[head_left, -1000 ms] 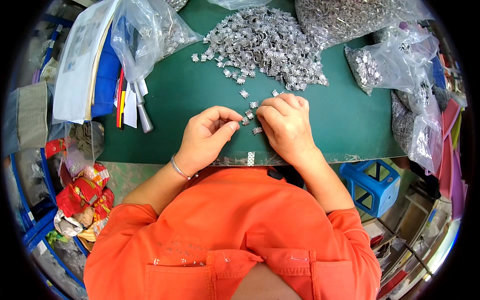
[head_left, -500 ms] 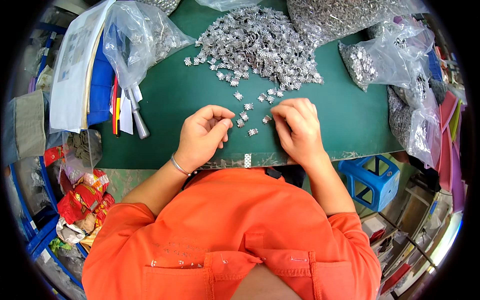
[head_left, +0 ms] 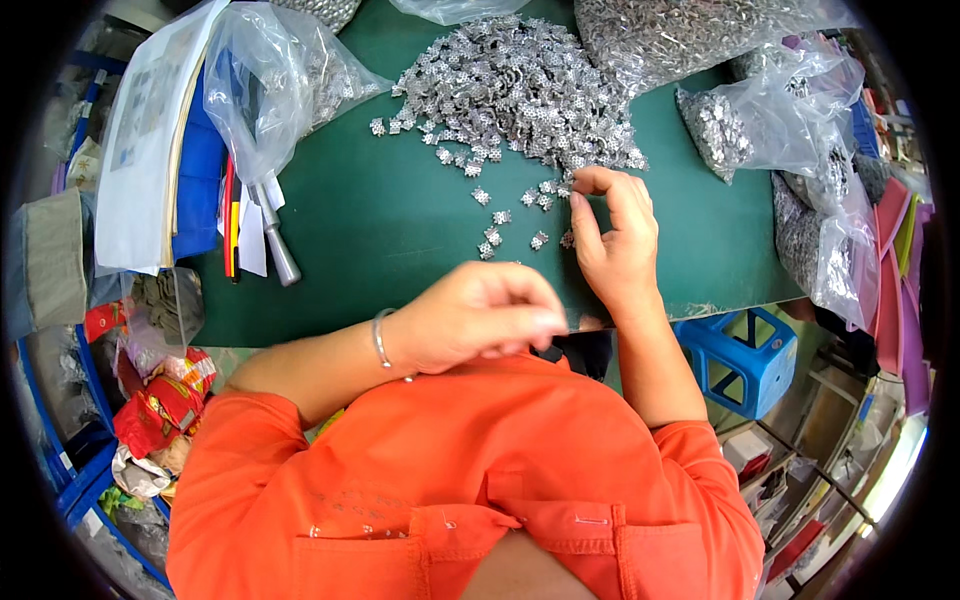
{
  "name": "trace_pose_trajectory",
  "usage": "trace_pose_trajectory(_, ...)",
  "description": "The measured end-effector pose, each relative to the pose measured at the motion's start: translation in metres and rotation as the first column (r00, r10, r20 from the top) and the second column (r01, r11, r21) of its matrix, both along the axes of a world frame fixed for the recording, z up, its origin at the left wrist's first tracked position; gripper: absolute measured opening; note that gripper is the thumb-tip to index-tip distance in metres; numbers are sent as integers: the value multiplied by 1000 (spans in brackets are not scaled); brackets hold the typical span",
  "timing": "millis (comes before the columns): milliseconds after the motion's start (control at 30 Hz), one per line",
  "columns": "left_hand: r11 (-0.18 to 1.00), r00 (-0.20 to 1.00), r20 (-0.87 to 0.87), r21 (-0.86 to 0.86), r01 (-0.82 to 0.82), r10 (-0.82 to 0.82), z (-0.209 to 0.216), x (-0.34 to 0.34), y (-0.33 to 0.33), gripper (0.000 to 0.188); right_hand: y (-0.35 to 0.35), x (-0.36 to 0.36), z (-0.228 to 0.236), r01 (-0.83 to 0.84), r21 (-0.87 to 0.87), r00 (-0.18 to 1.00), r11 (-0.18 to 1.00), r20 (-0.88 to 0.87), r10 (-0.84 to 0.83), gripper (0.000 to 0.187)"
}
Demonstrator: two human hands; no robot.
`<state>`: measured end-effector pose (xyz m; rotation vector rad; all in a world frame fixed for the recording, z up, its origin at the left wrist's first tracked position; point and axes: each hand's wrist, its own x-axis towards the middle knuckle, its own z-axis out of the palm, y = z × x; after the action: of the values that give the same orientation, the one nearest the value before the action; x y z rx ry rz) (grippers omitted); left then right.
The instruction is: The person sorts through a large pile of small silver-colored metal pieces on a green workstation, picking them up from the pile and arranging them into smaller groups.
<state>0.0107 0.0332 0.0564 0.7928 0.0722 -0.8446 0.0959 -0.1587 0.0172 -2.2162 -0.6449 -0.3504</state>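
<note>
A large heap of small silvery metal pieces [head_left: 515,90], flat and perforated with jagged edges, lies on the green table. Several loose ones [head_left: 490,240] are scattered between the heap and me. My right hand [head_left: 620,235] is at the heap's near edge, thumb and forefinger apart beside a few pieces. One loose piece [head_left: 568,239] sits by the base of its thumb. Low over the table's front edge, close to my orange shirt, my left hand [head_left: 485,318] has curled fingers with the thumb drawn in; whatever they hold is hidden. A metal bangle [head_left: 380,340] circles that wrist.
Plastic bags of metal parts [head_left: 720,130] line the table's right and back. On the left are papers [head_left: 160,130], a blue bin [head_left: 203,170], a clear bag [head_left: 265,90], pens [head_left: 231,220] and a grey-handled tool [head_left: 283,255]. A blue stool [head_left: 745,365] stands below right.
My left hand has moved right and toward my body, covering the small perforated strip at the table edge. My right hand has reached forward to the heap, its thumb and forefinger parting.
</note>
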Motion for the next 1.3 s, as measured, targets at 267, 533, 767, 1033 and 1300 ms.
trace_pose_trajectory(267,721,881,340,-511,468,-330,89,21,-51,28,21,-1,-2,-59,-65,997,996,45,62,28)
trace_pose_trajectory(533,567,908,137,-742,359,-396,123,21,-52,36,25,1,-7,-60,-58,996,997,56,63,24)
trace_pose_trajectory(767,748,867,442,-650,134,229,85,-1,-77,18,6,-5,4,43,141,984,989,-175,-18,20)
trace_pose_trajectory(1033,854,822,-475,-520,26,-314,-47,1,-30,59,-31,-25,37,-231,409,859,883,-341,383,14)
trace_pose_trajectory(1300,865,832,-467,-500,32,-300,-68,-10,-29,49,-9,-22,7,-119,39,987,992,-107,123,17)
